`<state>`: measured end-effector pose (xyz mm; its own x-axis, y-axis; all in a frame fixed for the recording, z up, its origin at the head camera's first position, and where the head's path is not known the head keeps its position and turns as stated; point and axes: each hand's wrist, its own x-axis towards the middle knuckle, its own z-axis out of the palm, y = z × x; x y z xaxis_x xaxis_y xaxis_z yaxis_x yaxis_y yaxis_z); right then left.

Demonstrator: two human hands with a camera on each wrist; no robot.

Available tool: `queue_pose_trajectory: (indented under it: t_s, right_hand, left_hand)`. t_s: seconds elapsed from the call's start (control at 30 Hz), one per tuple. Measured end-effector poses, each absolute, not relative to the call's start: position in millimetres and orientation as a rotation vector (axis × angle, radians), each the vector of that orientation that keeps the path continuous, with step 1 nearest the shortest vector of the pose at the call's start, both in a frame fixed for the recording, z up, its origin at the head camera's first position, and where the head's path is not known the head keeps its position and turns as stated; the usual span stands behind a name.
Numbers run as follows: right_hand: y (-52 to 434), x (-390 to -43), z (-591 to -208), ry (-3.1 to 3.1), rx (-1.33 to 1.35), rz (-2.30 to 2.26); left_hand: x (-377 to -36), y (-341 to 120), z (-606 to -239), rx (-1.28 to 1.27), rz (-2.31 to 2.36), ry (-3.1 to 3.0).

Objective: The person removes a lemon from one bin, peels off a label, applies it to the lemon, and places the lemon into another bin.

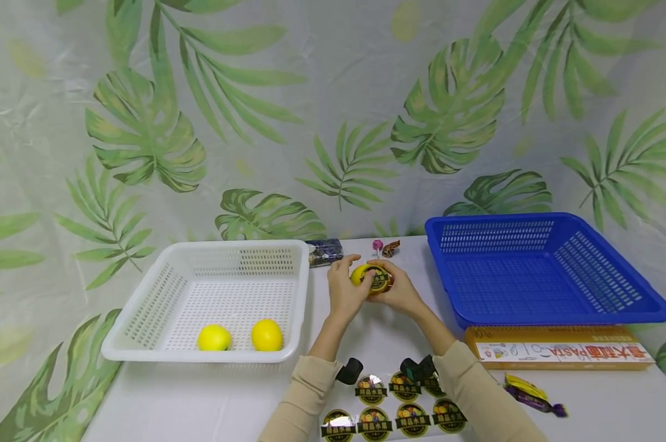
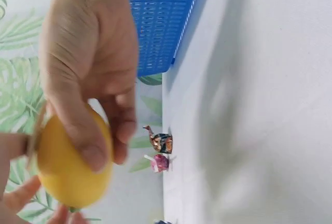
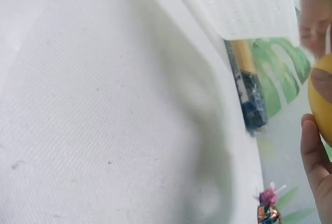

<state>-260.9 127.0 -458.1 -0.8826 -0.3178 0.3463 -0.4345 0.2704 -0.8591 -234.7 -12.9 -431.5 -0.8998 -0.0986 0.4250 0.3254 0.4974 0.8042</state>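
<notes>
At left on a white surface (image 1: 194,399), two loose lemons (image 1: 267,335) lie near the front wall of a white basket (image 1: 156,355); a knock there, we judge, could set them rolling. At centre, the left hand (image 1: 345,293) lays its thumb on a round label (image 1: 380,280); we cannot tell whether its other fingers also close on the held lemon (image 2: 67,182). That fruit is raised above the surface between both hands, the right hand (image 1: 401,293) gripping it with thumb and fingers. The left wrist view shows the label nearly edge-on, its rim apparently standing off the skin; pressed unevenly on such a curve, we think, it could crease or peel. Smooth rind could also slip should the right thumb loosen. In front, the right sleeve (image 1: 471,387) overlaps a sheet of labels (image 1: 392,405) and, if lowered, might drag it. At right, a blue basket (image 1: 504,276) overhangs a pasta box (image 1: 559,351); leaning unevenly, it might tip.
</notes>
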Motion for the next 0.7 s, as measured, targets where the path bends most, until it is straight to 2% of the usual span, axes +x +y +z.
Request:
queue_pose_trajectory:
  t_s: [0.1,0.33,0.7]
  right_hand:
    - [126,-258,-455,-2.404,0.690,1.697]
    - [118,-229,-418,-2.386,0.648,1.636]
    - [121,-222,-416,-2.330,0.652,1.618]
  left_hand:
    - [-236,-16,-435,-0.229,-1.410,-2.448]
    - [-239,-22,-434,-0.254,-1.388,-2.590]
    - [-238,-24,-423,-0.253,-1.020,-2.719]
